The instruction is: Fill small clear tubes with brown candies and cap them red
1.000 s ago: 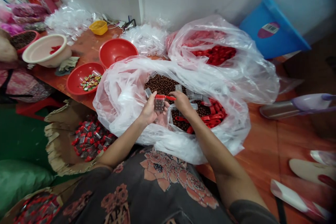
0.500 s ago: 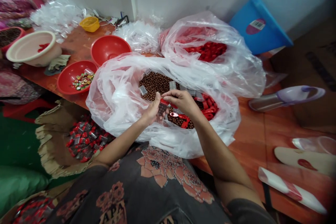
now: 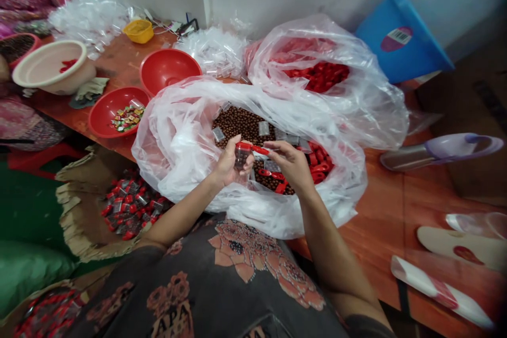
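My left hand [image 3: 227, 165] is wrapped round a small clear plastic box [image 3: 241, 159] full of brown balls. A red cap with a strap [image 3: 259, 149] tops the box, its strap sticking out to the right. At the strap's far end, the thumb and fingertips of my right hand [image 3: 292, 162] close on it. Both hands are above an open plastic bag [image 3: 170, 153] of brown balls [image 3: 243, 125]. Red caps [image 3: 319, 161] lie in the bag's right part, and clear empty boxes [image 3: 263, 128] rest on the balls.
Behind stands another bag of red pieces [image 3: 325, 76], beside a blue bin [image 3: 400, 37]. Left are red bowls [image 3: 170, 71] and a cream basin [image 3: 51, 71]. A carton [image 3: 75, 222] of filled boxes sits lower left. A steel flask [image 3: 407, 157] lies at right. Part of another person shows far left.
My right hand came over the red cap, hiding it, then drew back to the right to the strap's end. My left hand keeps hold of the box. The view shifted slightly.
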